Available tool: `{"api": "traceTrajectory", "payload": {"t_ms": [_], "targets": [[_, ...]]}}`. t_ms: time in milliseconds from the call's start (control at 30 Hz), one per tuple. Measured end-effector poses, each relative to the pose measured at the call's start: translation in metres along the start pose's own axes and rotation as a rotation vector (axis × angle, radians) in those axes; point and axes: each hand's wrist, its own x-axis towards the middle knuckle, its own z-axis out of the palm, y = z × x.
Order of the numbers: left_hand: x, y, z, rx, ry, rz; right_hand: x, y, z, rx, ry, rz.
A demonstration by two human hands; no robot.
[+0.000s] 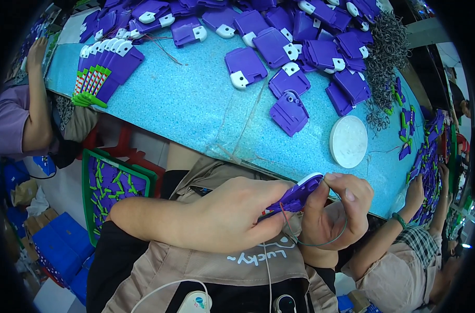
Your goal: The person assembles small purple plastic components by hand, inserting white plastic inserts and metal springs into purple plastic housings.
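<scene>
My left hand (237, 211) is closed around a purple plastic casing (296, 197) with a white tip, held above my lap near the table's front edge. A thin dark wire (321, 244) and a short red one come out of the casing. The dark wire loops down and curves back up to my right hand (342, 208). There, thumb and finger are pinched together at the white tip, apparently on the wire; the exact contact is hidden.
Purple casings (246, 65) lie piled on the blue table (180, 107), beside a round white dish (348, 141) and a heap of dark wire rings (387, 47). Fanned purple-and-green pieces (104, 73) are at left. A green crate (89, 198) stands below. People sit on both sides.
</scene>
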Motion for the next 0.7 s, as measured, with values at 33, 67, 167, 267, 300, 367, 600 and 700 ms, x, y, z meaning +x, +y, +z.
{"api": "traceTrajectory", "payload": {"t_ms": [33, 67, 167, 267, 300, 367, 600, 700], "targets": [[0.000, 0.001, 0.000, 0.009, 0.006, 0.009, 0.001, -0.001, 0.000, -0.003, 0.006, -0.005], [-0.001, 0.001, 0.001, 0.018, 0.012, 0.017, 0.001, -0.001, 0.000, -0.007, 0.013, -0.010], [-0.001, 0.000, 0.002, 0.013, 0.041, 0.035, 0.002, -0.001, 0.001, -0.025, 0.004, -0.014], [-0.002, 0.001, 0.003, 0.021, 0.046, 0.024, 0.001, -0.001, 0.006, 0.040, 0.040, 0.017], [-0.002, 0.000, 0.003, 0.021, 0.046, 0.023, 0.002, 0.000, 0.005, 0.041, 0.040, 0.018], [-0.001, -0.001, 0.001, 0.022, 0.047, 0.050, 0.003, 0.001, 0.002, 0.173, -0.047, 0.102], [-0.001, 0.005, -0.014, -0.087, -0.136, -0.042, 0.014, -0.005, -0.015, 1.215, -0.118, 0.816], [-0.006, 0.001, -0.013, -0.527, -0.274, -0.125, 0.028, 0.020, -0.016, 0.985, -0.355, 0.615]]}}
